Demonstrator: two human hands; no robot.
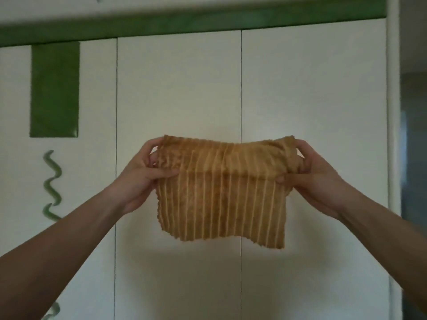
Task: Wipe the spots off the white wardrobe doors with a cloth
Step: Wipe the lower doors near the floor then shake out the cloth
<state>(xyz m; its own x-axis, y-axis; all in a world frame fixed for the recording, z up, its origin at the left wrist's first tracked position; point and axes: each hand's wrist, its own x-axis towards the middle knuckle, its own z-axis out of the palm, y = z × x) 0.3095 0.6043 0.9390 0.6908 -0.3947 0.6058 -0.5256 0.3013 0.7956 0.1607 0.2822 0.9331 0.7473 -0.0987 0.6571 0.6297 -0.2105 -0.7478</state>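
Note:
An orange-brown ribbed cloth (221, 199) hangs stretched in front of the white wardrobe doors (180, 88). My left hand (143, 174) grips its left upper edge and my right hand (309, 174) grips its right upper edge. The top of the cloth is folded over toward me, and the lower part hangs loose. It covers part of the seam between the middle door and the right door (312, 88). No spots on the doors are clear at this distance.
A green band (184, 24) runs across the top of the wardrobe. The left door carries a green rectangle (55, 88) and a wavy green handle (52, 185). A dark opening (413, 158) lies past the wardrobe's right edge.

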